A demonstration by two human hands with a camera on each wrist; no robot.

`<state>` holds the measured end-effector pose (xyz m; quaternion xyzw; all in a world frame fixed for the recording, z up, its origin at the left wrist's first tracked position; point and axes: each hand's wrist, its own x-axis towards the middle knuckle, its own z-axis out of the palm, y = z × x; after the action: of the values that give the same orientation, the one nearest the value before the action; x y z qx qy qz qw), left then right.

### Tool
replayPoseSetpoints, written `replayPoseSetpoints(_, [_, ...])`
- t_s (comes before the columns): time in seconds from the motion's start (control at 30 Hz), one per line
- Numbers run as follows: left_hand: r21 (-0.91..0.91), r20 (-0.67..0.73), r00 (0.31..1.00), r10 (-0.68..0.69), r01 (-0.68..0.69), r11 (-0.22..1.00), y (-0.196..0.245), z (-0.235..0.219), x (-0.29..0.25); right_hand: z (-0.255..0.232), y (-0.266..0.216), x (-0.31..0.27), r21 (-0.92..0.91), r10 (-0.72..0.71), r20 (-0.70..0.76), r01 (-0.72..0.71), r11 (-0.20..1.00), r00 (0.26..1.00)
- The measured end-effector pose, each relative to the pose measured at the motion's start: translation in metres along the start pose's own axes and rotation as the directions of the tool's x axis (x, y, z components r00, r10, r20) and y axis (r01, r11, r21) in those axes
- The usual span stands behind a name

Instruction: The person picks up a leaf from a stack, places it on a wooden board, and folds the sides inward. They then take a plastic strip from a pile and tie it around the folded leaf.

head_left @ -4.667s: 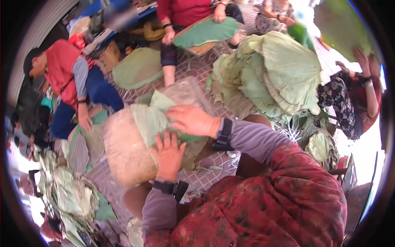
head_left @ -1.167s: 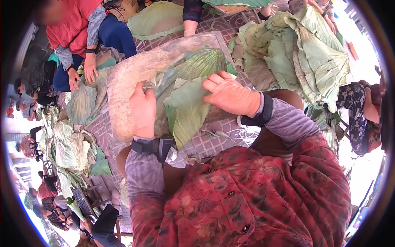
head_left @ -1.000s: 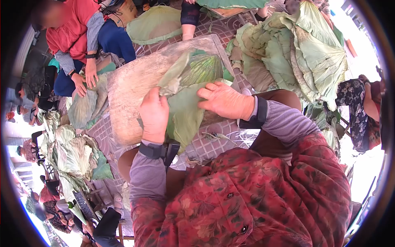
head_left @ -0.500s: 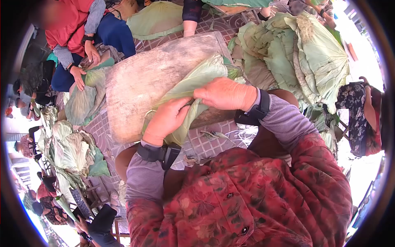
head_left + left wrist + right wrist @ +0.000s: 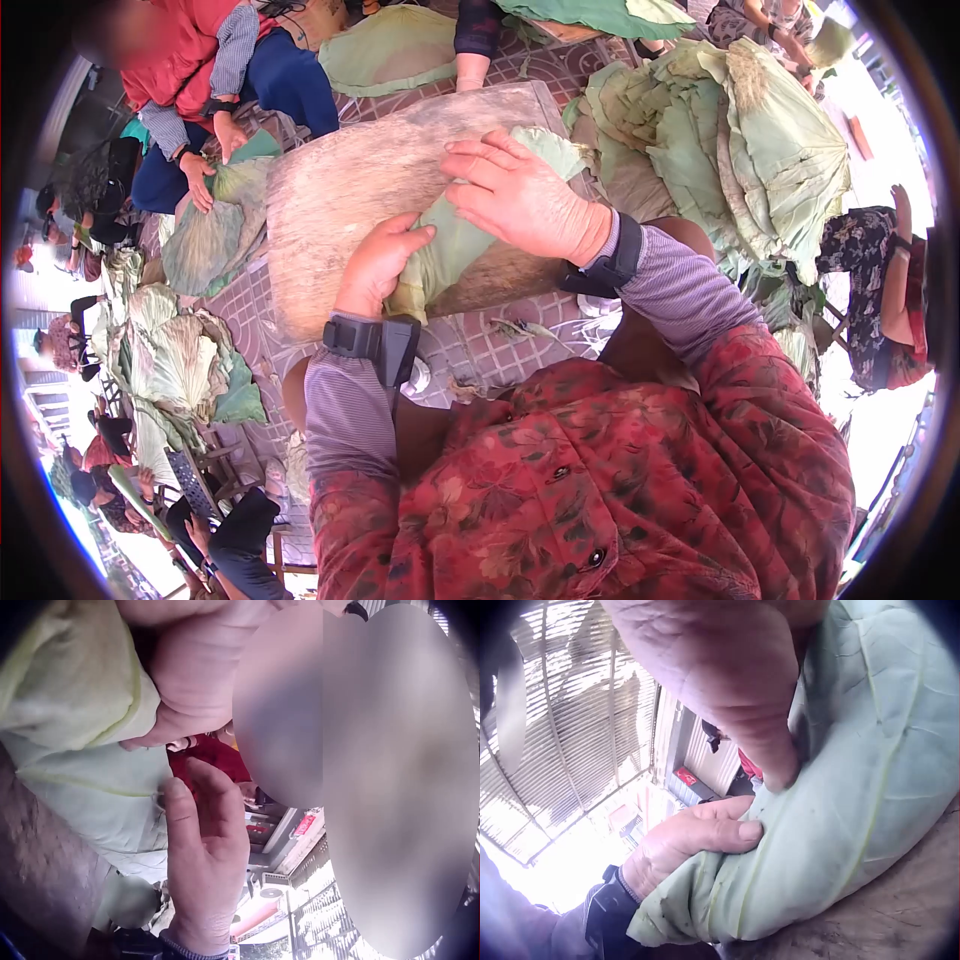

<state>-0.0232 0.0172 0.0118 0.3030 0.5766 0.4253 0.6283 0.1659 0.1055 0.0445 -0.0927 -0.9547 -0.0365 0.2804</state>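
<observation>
A pale green lotus leaf (image 5: 446,245), folded into a long bundle, lies slantwise over the worn wooden board (image 5: 340,190). My left hand (image 5: 378,262) holds the near left end of the bundle; in the right wrist view its thumb (image 5: 735,835) lies on top of the leaf (image 5: 817,825), while the other fingers are partly hidden behind. Across the middle of the bundle lies my right hand (image 5: 522,197), its fingers extended and slightly spread over the leaf. In the left wrist view, the right hand (image 5: 206,859) is beside the leaf (image 5: 97,802), thumb and forefinger raised.
A tall stack of lotus leaves (image 5: 720,150) stands right of the board. More leaves are heaped at the lower left (image 5: 175,350). A person in red (image 5: 190,60) handles leaves at the far left. Scraps and white strips lie on the paved floor (image 5: 480,355).
The loosely spread leaf has been folded over into a narrow bundle. Half a second ago both hands met at its middle; now the left has drawn back left and the right has opened out over it.
</observation>
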Motion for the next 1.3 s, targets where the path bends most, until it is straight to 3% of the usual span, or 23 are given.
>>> replayPoseSetpoints(0.17, [-0.139, 0.051, 0.997, -0.058, 0.064, 0.988, -0.005, -0.019, 0.012, 0.016, -0.01, -0.014, 0.034, 0.02, 0.083, -0.023, 0.999, 0.996])
replayPoseSetpoints(0.23, [-0.162, 0.081, 0.994, -0.067, 0.08, 0.983, -0.005, -0.018, 0.015, 0.029, -0.001, -0.015, -0.053, 0.152, 0.18, -0.144, 0.988, 0.972])
replayPoseSetpoints(0.27, [-0.163, 0.069, 0.995, -0.071, 0.082, 0.983, -0.003, -0.018, 0.015, 0.038, 0.003, -0.019, -0.054, 0.15, 0.182, -0.142, 0.988, 0.972])
replayPoseSetpoints(0.33, [-0.162, 0.054, 0.996, -0.073, 0.081, 0.983, -0.002, -0.019, 0.015, 0.051, 0.007, -0.02, -0.052, 0.236, 0.312, -0.231, 0.971, 0.92])
replayPoseSetpoints(0.37, [-0.175, 0.057, 0.996, -0.072, 0.08, 0.981, -0.002, -0.02, 0.015, 0.055, 0.009, -0.022, -0.052, 0.234, 0.31, -0.229, 0.972, 0.921])
replayPoseSetpoints(0.43, [-0.188, 0.058, 0.996, -0.066, 0.076, 0.979, 0.002, -0.021, 0.012, 0.054, 0.01, -0.019, -0.048, 0.268, 0.456, -0.277, 0.96, 0.849])
replayPoseSetpoints(0.5, [0.001, -0.082, 0.991, 0.103, -0.104, 0.995, 0.01, -0.026, 0.003, 0.052, 0.009, -0.016, -0.032, 0.29, 0.49, -0.315, 0.948, 0.822])
replayPoseSetpoints(0.53, [0.009, -0.075, 0.992, 0.106, -0.106, 0.994, 0.016, -0.027, -0.005, 0.051, 0.009, -0.014, -0.017, 0.313, 0.526, -0.358, 0.934, 0.791])
replayPoseSetpoints(0.57, [0.313, -0.266, 0.932, 0.246, -0.158, 0.937, 0.021, -0.028, -0.017, 0.051, 0.008, -0.014, -0.021, 0.324, 0.518, -0.366, 0.93, 0.792])
replayPoseSetpoints(0.6, [0.591, -0.391, 0.816, 0.425, -0.131, 0.796, 0.026, -0.027, -0.03, 0.052, 0.007, -0.014, -0.042, 0.328, 0.541, -0.364, 0.93, 0.775])
replayPoseSetpoints(0.63, [0.601, -0.381, 0.818, 0.431, -0.135, 0.788, 0.029, -0.017, -0.043, 0.053, 0.007, -0.013, -0.062, 0.332, 0.563, -0.363, 0.93, 0.756])
replayPoseSetpoints(0.67, [0.817, -0.197, 0.697, 0.69, -0.273, 0.509, 0.029, -0.001, -0.056, 0.054, 0.006, -0.013, -0.062, 0.342, 0.558, -0.373, 0.926, 0.756])
replayPoseSetpoints(0.7, [0.926, 0.052, 0.532, 0.845, -0.343, 0.159, 0.027, 0.014, -0.062, 0.055, 0.006, -0.012, -0.063, 0.344, 0.558, -0.375, 0.925, 0.755])
replayPoseSetpoints(0.73, [0.925, 0.053, 0.535, 0.843, -0.345, 0.161, 0.021, 0.029, -0.062, 0.055, 0.005, -0.012, -0.066, 0.343, 0.561, -0.373, 0.926, 0.753])
replayPoseSetpoints(0.8, [0.924, 0.377, 0.662, 0.648, -0.318, -0.213, 0.008, 0.05, -0.06, 0.051, 0.005, -0.011, -0.067, 0.34, 0.575, -0.371, 0.926, 0.744])
replayPoseSetpoints(0.83, [0.926, 0.371, 0.66, 0.653, -0.314, -0.209, 0.0, 0.044, -0.055, 0.05, 0.005, -0.01, -0.066, 0.339, 0.579, -0.372, 0.926, 0.741])
replayPoseSetpoints(0.9, [0.986, 0.156, 0.777, 0.61, -0.081, -0.149, -0.022, 0.02, -0.042, 0.053, 0.006, -0.013, -0.047, 0.337, 0.566, -0.378, 0.925, 0.753])
replayPoseSetpoints(1.0, [0.99, 0.066, 0.818, 0.571, 0.016, -0.138, -0.036, -0.007, -0.033, 0.058, 0.007, -0.015, -0.032, 0.345, 0.544, -0.393, 0.919, 0.765])
replayPoseSetpoints(1.07, [0.988, 0.062, 0.847, 0.528, 0.021, -0.151, -0.045, -0.014, -0.027, 0.06, 0.007, -0.017, -0.037, 0.356, 0.539, -0.401, 0.916, 0.763])
replayPoseSetpoints(1.13, [0.999, 0.036, 0.867, 0.498, -0.017, -0.042, -0.044, -0.016, -0.026, 0.061, 0.007, -0.016, -0.019, 0.344, 0.519, -0.391, 0.92, 0.782])
replayPoseSetpoints(1.17, [0.997, 0.064, 0.868, 0.493, -0.038, -0.063, -0.043, -0.018, -0.027, 0.062, 0.005, -0.015, -0.028, 0.37, 0.509, -0.415, 0.909, 0.777])
replayPoseSetpoints(1.27, [0.994, -0.026, 0.933, 0.36, -0.014, 0.107, -0.033, -0.016, -0.028, 0.062, 0.006, -0.017, 0.052, 0.357, 0.501, -0.439, 0.897, 0.788])
replayPoseSetpoints(1.3, [0.992, -0.092, 0.962, 0.257, 0.067, 0.102, -0.021, -0.01, -0.029, 0.063, 0.005, -0.016, 0.045, 0.364, 0.509, -0.446, 0.894, 0.78])
